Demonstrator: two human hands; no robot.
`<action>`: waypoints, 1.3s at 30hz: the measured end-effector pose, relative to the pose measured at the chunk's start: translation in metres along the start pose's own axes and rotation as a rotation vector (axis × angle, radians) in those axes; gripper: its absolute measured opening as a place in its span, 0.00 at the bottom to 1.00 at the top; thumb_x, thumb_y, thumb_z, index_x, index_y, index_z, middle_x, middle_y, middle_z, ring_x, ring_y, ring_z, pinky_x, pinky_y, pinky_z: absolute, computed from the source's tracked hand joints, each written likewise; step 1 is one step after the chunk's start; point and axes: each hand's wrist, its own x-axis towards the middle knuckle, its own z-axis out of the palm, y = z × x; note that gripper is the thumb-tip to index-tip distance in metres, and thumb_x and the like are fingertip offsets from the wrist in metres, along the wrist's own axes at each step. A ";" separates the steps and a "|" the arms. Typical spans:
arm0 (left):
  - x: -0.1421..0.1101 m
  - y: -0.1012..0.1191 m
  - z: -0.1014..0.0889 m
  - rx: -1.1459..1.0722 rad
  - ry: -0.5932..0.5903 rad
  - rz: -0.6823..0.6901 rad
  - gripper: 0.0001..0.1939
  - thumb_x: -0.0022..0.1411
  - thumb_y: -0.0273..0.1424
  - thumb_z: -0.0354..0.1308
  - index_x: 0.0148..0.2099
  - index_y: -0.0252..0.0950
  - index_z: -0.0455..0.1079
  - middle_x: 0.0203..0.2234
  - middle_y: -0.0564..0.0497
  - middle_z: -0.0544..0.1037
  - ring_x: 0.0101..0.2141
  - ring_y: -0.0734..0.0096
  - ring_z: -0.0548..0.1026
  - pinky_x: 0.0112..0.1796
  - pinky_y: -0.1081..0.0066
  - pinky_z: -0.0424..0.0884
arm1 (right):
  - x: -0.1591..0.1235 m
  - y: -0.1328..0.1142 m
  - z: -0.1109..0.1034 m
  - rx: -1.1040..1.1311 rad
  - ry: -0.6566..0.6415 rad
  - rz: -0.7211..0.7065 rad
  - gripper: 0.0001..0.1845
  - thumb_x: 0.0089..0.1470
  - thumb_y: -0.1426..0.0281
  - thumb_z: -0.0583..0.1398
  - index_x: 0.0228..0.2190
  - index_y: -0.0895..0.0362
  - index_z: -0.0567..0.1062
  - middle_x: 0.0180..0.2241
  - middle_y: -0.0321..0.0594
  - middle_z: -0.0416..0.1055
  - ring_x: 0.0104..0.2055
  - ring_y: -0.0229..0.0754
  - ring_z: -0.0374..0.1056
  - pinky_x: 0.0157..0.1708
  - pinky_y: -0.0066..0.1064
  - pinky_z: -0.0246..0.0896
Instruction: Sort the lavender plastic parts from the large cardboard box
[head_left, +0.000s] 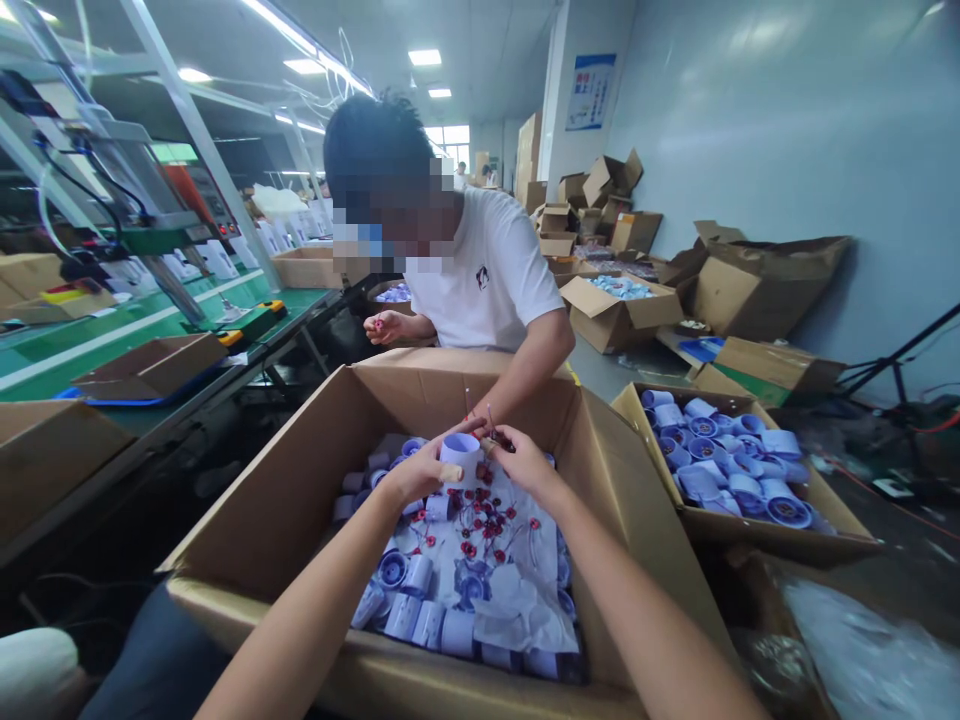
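My left hand (424,470) grips a pale lavender plastic cup-shaped housing (460,452), its round opening tilted upward. Close to the right of it, my right hand (517,460) is closed, fingers pinched on a small red part with thin wires (491,435), partly hidden by the fingers. Both hands are over a large cardboard box (277,500). In the box, several small red wired parts (487,520) lie scattered on white paper sheets (529,610), with more lavender housings (442,625) around and below the sheets.
Across the box a co-worker (480,260) leans in, one arm reaching into it, a small red part in the other hand. At right stands a box of lavender housings (847,530). A green workbench (315,300) runs along the left; cardboard boxes (765,280) pile up behind.
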 end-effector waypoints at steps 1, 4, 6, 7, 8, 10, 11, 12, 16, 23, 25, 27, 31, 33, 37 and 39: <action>0.001 -0.001 -0.002 -0.007 0.020 -0.004 0.53 0.35 0.33 0.73 0.64 0.40 0.56 0.40 0.46 0.78 0.33 0.69 0.75 0.34 0.73 0.66 | 0.000 -0.001 0.000 -0.005 0.004 -0.005 0.14 0.43 0.60 0.63 0.31 0.56 0.75 0.27 0.35 0.73 0.32 0.39 0.66 0.35 0.31 0.61; 0.002 -0.003 -0.005 -0.022 0.099 0.012 0.52 0.34 0.31 0.73 0.63 0.39 0.57 0.36 0.48 0.78 0.31 0.71 0.74 0.34 0.73 0.66 | 0.001 -0.003 0.000 -0.004 0.074 -0.054 0.17 0.43 0.57 0.62 0.32 0.56 0.75 0.28 0.35 0.73 0.33 0.40 0.67 0.36 0.32 0.61; 0.003 -0.002 -0.005 -0.029 0.150 0.043 0.51 0.34 0.31 0.73 0.62 0.38 0.59 0.33 0.51 0.77 0.30 0.72 0.74 0.33 0.75 0.66 | 0.002 -0.003 0.000 0.006 0.160 -0.105 0.19 0.42 0.55 0.62 0.33 0.56 0.75 0.32 0.38 0.74 0.36 0.42 0.67 0.39 0.33 0.61; 0.003 -0.001 -0.005 -0.037 0.171 0.061 0.50 0.34 0.31 0.73 0.62 0.38 0.59 0.31 0.52 0.77 0.29 0.73 0.74 0.32 0.75 0.66 | 0.003 -0.003 0.000 0.011 0.201 -0.126 0.20 0.42 0.55 0.62 0.33 0.56 0.75 0.33 0.39 0.74 0.37 0.42 0.67 0.40 0.34 0.61; 0.002 0.000 -0.004 -0.049 0.188 0.076 0.50 0.34 0.32 0.73 0.61 0.38 0.59 0.29 0.53 0.76 0.29 0.73 0.74 0.31 0.76 0.66 | 0.004 -0.003 0.000 0.017 0.235 -0.142 0.21 0.41 0.54 0.62 0.33 0.57 0.75 0.33 0.40 0.74 0.37 0.43 0.67 0.40 0.34 0.61; 0.002 0.002 -0.002 -0.072 0.216 0.100 0.49 0.35 0.32 0.73 0.61 0.38 0.59 0.28 0.53 0.76 0.29 0.72 0.74 0.31 0.75 0.66 | 0.006 -0.002 -0.001 0.029 0.280 -0.169 0.21 0.42 0.54 0.62 0.34 0.57 0.75 0.32 0.40 0.73 0.36 0.42 0.66 0.39 0.34 0.60; 0.001 0.004 -0.002 -0.081 0.226 0.108 0.49 0.35 0.32 0.73 0.62 0.38 0.59 0.28 0.53 0.76 0.29 0.72 0.74 0.31 0.75 0.66 | 0.007 -0.002 -0.002 0.033 0.297 -0.182 0.22 0.41 0.54 0.62 0.34 0.57 0.75 0.32 0.39 0.73 0.35 0.41 0.66 0.38 0.33 0.60; 0.001 0.005 -0.001 -0.086 0.232 0.115 0.49 0.36 0.32 0.72 0.62 0.37 0.59 0.29 0.52 0.76 0.29 0.72 0.75 0.32 0.75 0.66 | 0.007 -0.002 -0.003 0.033 0.315 -0.193 0.21 0.41 0.55 0.62 0.34 0.57 0.74 0.31 0.39 0.72 0.33 0.40 0.65 0.36 0.32 0.60; 0.001 0.005 0.000 -0.093 0.228 0.124 0.49 0.36 0.32 0.72 0.62 0.37 0.59 0.28 0.52 0.76 0.30 0.70 0.75 0.33 0.74 0.67 | 0.004 -0.008 -0.004 0.036 0.373 -0.195 0.17 0.40 0.56 0.63 0.28 0.56 0.71 0.23 0.32 0.64 0.25 0.35 0.57 0.28 0.28 0.54; 0.003 0.003 0.002 -0.080 0.227 0.075 0.45 0.36 0.29 0.72 0.59 0.36 0.63 0.27 0.53 0.75 0.28 0.72 0.74 0.34 0.73 0.66 | -0.003 -0.017 -0.010 -0.020 0.192 -0.217 0.12 0.43 0.63 0.59 0.19 0.54 0.61 0.17 0.26 0.51 0.21 0.32 0.49 0.23 0.26 0.46; 0.003 0.004 0.003 -0.072 0.226 0.052 0.46 0.35 0.28 0.72 0.59 0.36 0.64 0.27 0.53 0.75 0.28 0.73 0.73 0.33 0.73 0.65 | -0.003 -0.018 -0.013 -0.045 0.216 -0.230 0.12 0.42 0.64 0.59 0.18 0.54 0.60 0.17 0.27 0.51 0.21 0.32 0.48 0.22 0.26 0.45; 0.003 0.004 0.004 -0.062 0.228 0.038 0.46 0.34 0.27 0.73 0.58 0.36 0.64 0.27 0.54 0.75 0.27 0.74 0.72 0.31 0.75 0.64 | -0.001 -0.019 -0.016 -0.020 0.245 -0.182 0.15 0.41 0.64 0.59 0.15 0.54 0.57 0.15 0.26 0.49 0.18 0.31 0.46 0.19 0.26 0.41; 0.003 0.005 0.005 -0.084 0.256 0.061 0.43 0.33 0.27 0.73 0.56 0.36 0.66 0.27 0.54 0.75 0.27 0.76 0.71 0.32 0.75 0.65 | 0.000 -0.019 -0.022 0.135 0.107 0.041 0.18 0.39 0.59 0.62 0.15 0.54 0.59 0.11 0.23 0.47 0.13 0.28 0.38 0.14 0.27 0.31; 0.003 0.005 0.003 -0.092 0.270 0.071 0.43 0.33 0.28 0.73 0.56 0.36 0.66 0.28 0.54 0.75 0.28 0.74 0.72 0.32 0.74 0.66 | -0.002 -0.021 -0.024 0.216 -0.004 0.105 0.18 0.38 0.57 0.65 0.18 0.54 0.65 0.10 0.21 0.46 0.12 0.27 0.36 0.13 0.26 0.28; 0.004 0.003 -0.002 -0.079 0.260 0.074 0.45 0.34 0.29 0.73 0.57 0.36 0.65 0.27 0.54 0.75 0.29 0.72 0.73 0.33 0.73 0.67 | -0.007 -0.025 -0.024 0.326 -0.139 0.103 0.21 0.35 0.53 0.68 0.21 0.57 0.71 0.09 0.21 0.45 0.11 0.26 0.35 0.13 0.26 0.28; 0.004 0.003 -0.002 -0.067 0.249 0.069 0.46 0.32 0.29 0.73 0.58 0.35 0.65 0.27 0.53 0.75 0.28 0.73 0.73 0.34 0.73 0.67 | -0.008 -0.027 -0.024 0.409 -0.164 0.093 0.21 0.34 0.53 0.69 0.23 0.57 0.73 0.09 0.21 0.45 0.12 0.26 0.36 0.13 0.26 0.29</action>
